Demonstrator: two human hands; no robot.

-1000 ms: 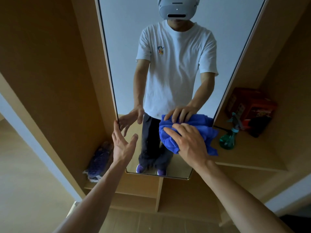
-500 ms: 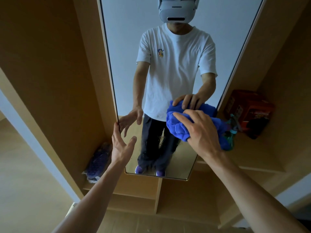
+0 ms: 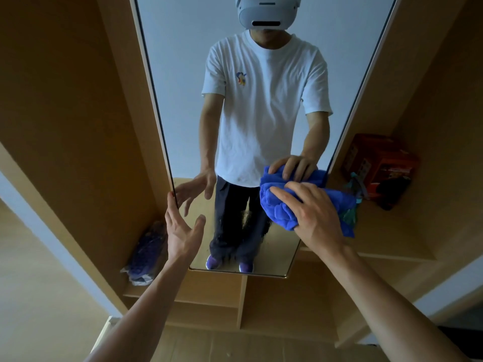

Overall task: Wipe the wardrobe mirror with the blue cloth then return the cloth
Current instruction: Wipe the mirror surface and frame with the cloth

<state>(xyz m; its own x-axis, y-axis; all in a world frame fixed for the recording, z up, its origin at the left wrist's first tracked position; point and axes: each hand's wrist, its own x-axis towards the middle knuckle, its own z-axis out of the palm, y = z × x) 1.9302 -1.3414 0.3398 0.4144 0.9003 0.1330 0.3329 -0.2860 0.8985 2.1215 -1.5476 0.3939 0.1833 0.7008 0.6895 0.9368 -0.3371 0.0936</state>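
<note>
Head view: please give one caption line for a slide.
Right hand presses blue cloth on mirror; left hand open.

spray bottle (image 3: 351, 205) mostly behind blue cloth (image 3: 282, 205)

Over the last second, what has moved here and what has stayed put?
The right hand, pressing the blue cloth to the mirror, slid it up and to the right, toward the mirror's right edge, so the cloth now hides most of the green spray bottle. Nothing was picked up or let go. The left hand remains open at the mirror's left edge; the red box and the bag have not moved.
</note>
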